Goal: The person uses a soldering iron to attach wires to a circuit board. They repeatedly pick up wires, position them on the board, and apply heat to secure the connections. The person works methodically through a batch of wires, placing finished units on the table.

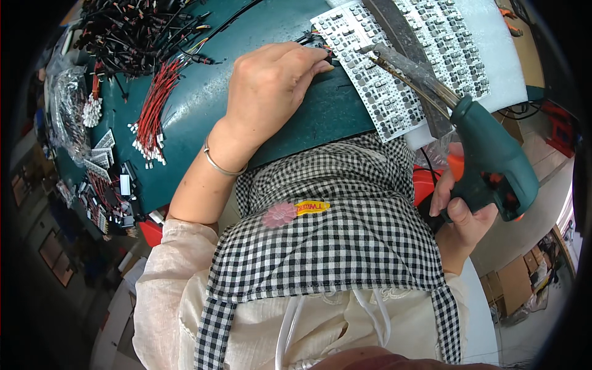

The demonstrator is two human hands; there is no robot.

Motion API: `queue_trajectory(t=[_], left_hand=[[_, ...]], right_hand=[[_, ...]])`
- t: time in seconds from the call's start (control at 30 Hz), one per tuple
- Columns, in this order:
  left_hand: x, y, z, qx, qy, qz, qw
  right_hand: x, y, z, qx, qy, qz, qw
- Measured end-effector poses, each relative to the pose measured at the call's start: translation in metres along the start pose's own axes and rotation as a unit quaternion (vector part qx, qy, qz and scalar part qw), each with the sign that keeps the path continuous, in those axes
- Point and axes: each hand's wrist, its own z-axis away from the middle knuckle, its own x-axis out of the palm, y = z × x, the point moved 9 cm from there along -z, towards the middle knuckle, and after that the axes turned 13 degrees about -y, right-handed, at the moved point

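My right hand is wrapped round the handle of a green soldering gun with an orange trigger. Its metal tip reaches left over a white circuit board panel covered in rows of small components. At the panel's left edge my left hand is closed in a pinch on a dark cable end. Fine coloured wires show just beyond those fingers, close to the board. My fingers hide most of the cable. A dark metal bar lies slantwise across the panel.
Black cables are heaped at the far left of the green table. Nearer lie a bundle of red and black wires with white connectors, a clear plastic bag and small boards. White foam sits under the panel.
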Motion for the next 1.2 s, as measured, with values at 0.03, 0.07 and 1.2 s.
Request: queue_trajectory(t=[0.03,0.07,1.2], left_hand=[[0.0,0.0,0.0,-0.001,-0.001,0.002,1.0],[0.0,-0.001,0.0,-0.002,-0.001,0.005,1.0],[0.004,-0.004,0.002,0.001,-0.003,-0.006,1.0]], right_hand=[[0.0,0.001,0.001,0.0,-0.006,0.0,1.0],[0.001,0.003,0.0,0.011,-0.014,-0.003,1.0],[0.018,0.021,-0.01,0.117,-0.002,0.031,0.993]])
